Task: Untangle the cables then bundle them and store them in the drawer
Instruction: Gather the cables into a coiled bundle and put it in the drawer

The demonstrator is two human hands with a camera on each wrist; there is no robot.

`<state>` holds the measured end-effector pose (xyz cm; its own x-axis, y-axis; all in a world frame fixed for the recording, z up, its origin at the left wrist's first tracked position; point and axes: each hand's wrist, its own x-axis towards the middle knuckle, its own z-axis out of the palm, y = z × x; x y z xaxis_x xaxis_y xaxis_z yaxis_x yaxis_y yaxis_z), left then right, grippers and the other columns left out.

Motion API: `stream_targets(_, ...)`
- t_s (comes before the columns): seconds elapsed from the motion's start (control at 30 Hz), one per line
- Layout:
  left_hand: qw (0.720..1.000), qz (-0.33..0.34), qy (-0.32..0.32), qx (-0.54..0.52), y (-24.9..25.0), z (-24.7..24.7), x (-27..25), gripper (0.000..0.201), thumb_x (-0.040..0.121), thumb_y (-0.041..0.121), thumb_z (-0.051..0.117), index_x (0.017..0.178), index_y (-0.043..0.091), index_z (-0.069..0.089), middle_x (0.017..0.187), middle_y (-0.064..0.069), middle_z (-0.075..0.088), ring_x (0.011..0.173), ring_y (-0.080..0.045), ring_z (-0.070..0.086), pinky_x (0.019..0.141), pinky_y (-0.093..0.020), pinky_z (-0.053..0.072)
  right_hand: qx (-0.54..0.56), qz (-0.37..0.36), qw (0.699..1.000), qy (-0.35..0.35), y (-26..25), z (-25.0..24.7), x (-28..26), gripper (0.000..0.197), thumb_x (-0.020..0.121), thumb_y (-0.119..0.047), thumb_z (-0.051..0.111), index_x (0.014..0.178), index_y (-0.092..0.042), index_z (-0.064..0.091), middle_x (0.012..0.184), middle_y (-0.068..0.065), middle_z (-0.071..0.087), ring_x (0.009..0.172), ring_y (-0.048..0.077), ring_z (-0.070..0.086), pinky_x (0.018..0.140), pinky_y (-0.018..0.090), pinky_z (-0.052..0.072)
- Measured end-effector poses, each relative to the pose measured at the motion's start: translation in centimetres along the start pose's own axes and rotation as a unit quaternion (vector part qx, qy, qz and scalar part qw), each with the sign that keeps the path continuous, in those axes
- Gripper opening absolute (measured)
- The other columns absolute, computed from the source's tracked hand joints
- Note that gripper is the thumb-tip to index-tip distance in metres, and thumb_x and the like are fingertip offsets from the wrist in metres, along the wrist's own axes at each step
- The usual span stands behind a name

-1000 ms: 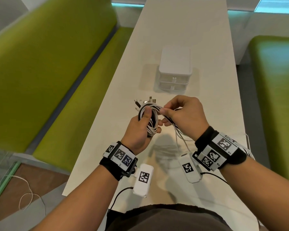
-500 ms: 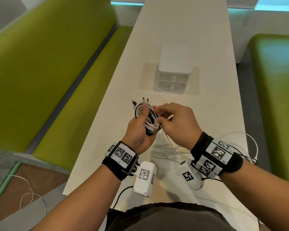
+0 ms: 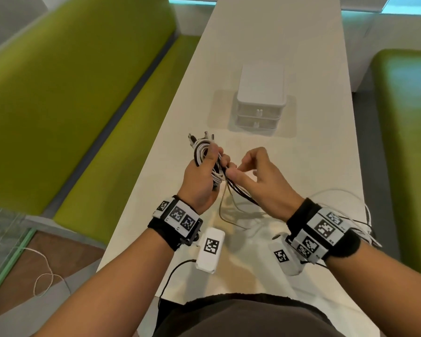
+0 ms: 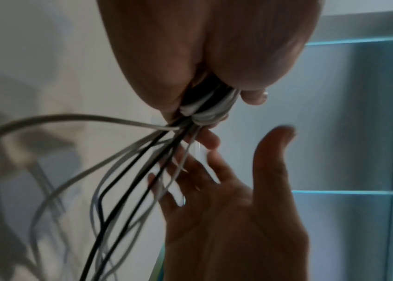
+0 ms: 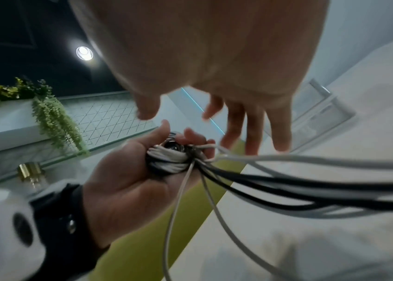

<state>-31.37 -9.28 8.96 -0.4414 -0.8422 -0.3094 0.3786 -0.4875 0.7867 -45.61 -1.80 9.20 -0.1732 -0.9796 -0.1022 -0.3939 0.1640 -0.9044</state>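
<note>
Over white table, left hand grips cables; right hand open.

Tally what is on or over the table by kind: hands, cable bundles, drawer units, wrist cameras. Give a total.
Hands: 2, left hand and right hand
Cable bundle: 1
Drawer unit: 1
Wrist cameras: 2, left wrist camera and right wrist camera
Total: 6

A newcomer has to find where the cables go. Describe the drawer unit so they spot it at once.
Start at the long white table running between the green benches. The drawer unit stands near its middle, just beyond the left hand gripping the cable bundle. It is the only box there: small, white, two stacked shut drawers with little front knobs.
</note>
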Motion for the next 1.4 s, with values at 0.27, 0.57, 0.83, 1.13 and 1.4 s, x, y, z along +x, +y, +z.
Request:
stream_targets(0.27, 0.995, 0.005, -0.084, 0.044, -0.3, 0.2, -1.1, 0.062, 0.092, 0.050, 0.045, 0.126, -0.001, 0.052, 0.118, -0.013, 0.070, 0.114, -0.020, 0.066, 0.089, -0.029, 0.055, 0.051, -0.026, 0.985, -0.165, -2.2, 0.2, 0.8, 0.045, 0.092, -0.038, 0.071, 0.131, -0.036, 0.047, 0.110, -0.028, 0.058, 0.088, -0.020, 0.059, 0.078, 0.010, 0.049)
stream_targets(0.57, 0.993, -0.047, -0.104, -0.043, -0.1, -0.5, -1.4, 0.032, 0.087, 0.029, 0.068, 0.111, 0.008, 0.063, 0.097, -0.015, 0.067, 0.109, -0.031, 0.062, 0.097, -0.042, 0.052, 0.054, -0.048, 0.988, -0.140, -1.3, 0.8, 0.0, 0.077, 0.089, -0.022, 0.078, 0.137, -0.056, 0.028, 0.129, -0.042, 0.048, 0.123, -0.020, 0.049, 0.103, 0.006, 0.035)
stream_targets(0.83, 0.992, -0.065, -0.109, -0.022, 0.8, 1.0, -1.3, 0.036, 0.092, 0.043, 0.059, 0.098, 0.008, 0.064, 0.074, -0.006, 0.062, 0.076, -0.024, 0.058, 0.074, -0.034, 0.051, -0.349, -0.124, 0.929, -0.010, -0.8, 1.6, -0.6, 0.072, 0.091, -0.065, 0.050, 0.141, -0.015, 0.039, 0.095, 0.004, 0.070, 0.077, 0.029, 0.067, 0.059, 0.034, 0.036)
stream_targets(1.13, 0.992, -0.048, -0.117, -0.009, 1.4, 0.8, -0.6, 0.031, 0.092, 0.042, 0.061, 0.092, 0.011, 0.058, 0.105, -0.014, 0.070, 0.120, -0.033, 0.061, 0.099, -0.051, 0.049, 0.039, -0.067, 0.995, -0.055, -0.6, 1.6, -0.5, 0.065, 0.092, -0.012, 0.069, 0.133, -0.053, 0.039, 0.081, -0.006, 0.072, 0.053, 0.015, 0.066, 0.051, 0.029, 0.053)
stream_targets(1.4, 0.995, 0.024, -0.079, -0.060, 1.7, 0.0, -0.2, 0.033, 0.104, 0.038, 0.044, 0.089, 0.009, 0.053, 0.070, -0.006, 0.059, 0.124, -0.044, 0.060, 0.107, -0.054, 0.041, -0.078, 0.004, 0.995, -0.058, 0.4, 0.0, 0.1, 0.045, 0.083, -0.060, 0.073, 0.108, -0.027, 0.056, 0.087, -0.004, 0.073, 0.070, 0.010, 0.065, 0.068, 0.032, 0.052)
